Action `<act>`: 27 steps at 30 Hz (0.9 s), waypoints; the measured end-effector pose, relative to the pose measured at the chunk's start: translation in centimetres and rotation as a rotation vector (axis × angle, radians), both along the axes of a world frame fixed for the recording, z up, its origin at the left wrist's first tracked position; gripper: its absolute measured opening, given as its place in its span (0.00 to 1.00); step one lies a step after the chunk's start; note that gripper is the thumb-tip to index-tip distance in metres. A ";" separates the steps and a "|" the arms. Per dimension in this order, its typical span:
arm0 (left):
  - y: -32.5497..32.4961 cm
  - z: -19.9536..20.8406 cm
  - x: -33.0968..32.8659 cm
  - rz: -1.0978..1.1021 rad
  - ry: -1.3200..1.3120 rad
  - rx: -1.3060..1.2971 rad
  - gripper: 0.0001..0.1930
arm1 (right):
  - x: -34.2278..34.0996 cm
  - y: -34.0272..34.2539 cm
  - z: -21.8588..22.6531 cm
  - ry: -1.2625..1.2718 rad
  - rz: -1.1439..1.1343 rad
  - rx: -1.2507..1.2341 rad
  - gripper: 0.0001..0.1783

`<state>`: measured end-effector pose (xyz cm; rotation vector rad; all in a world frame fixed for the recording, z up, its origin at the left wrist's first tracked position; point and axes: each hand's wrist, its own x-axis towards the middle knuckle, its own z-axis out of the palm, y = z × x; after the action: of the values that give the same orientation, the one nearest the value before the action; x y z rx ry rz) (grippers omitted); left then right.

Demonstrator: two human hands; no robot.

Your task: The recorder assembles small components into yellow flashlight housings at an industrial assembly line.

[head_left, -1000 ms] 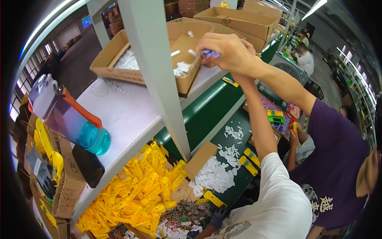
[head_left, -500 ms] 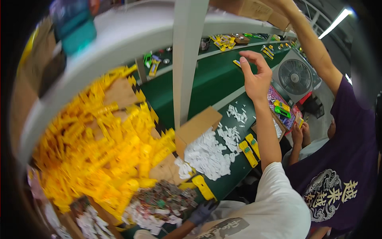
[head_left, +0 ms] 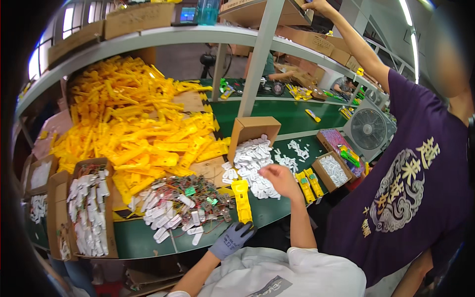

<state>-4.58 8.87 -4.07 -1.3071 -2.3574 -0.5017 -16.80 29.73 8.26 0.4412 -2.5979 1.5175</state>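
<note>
Person at a green bench (head_left: 138, 238), seen from above. The yellow casing (head_left: 242, 202) stands out lengthwise from the left hand (head_left: 230, 241), its near end meeting the dark-tipped fingers of a grey glove and its far end reaching the edge of the white pieces (head_left: 250, 158). The right hand (head_left: 281, 180), bare, is beside the near right part of those pieces, to the right of the casing and apart from it; its fingers are bent and point leftward. Whether the fingers of either hand are gripping cannot be told at this angle.

The left forearm rises from the lower edge, slanting up and to the right, with the gloved hand at the bench's near edge. The right forearm stands nearly upright, the wrist bent so that the hand turns left. To the left of the casing lies a heap of wired circuit boards (head_left: 216, 197); beyond it, a large heap of yellow plastic parts (head_left: 138, 138). Two yellow units (head_left: 305, 185) lie just right of the right hand.
</note>
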 end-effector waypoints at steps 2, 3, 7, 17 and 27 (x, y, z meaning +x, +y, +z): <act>-0.4 0.6 1.3 0.067 0.014 0.070 0.28 | 2.2 -0.8 -1.4 -0.051 0.071 0.132 0.20; -0.6 1.1 1.5 0.074 0.051 0.104 0.27 | 2.6 -1.0 -3.1 -0.204 0.132 0.098 0.23; -0.7 3.1 1.7 0.036 0.088 0.115 0.28 | 5.3 -3.8 -5.9 -0.408 0.333 -0.213 0.18; 0.0 4.4 0.1 0.125 -0.104 0.062 0.22 | 4.7 -5.9 -9.1 -0.286 0.082 -0.601 0.16; 1.0 4.6 0.8 0.582 -1.031 1.387 0.31 | 3.8 -7.9 -5.6 -0.296 0.431 -0.368 0.14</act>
<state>-3.73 9.86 0.57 0.3787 -1.8484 -2.3310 -12.98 21.87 2.63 0.8284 -2.4348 2.3055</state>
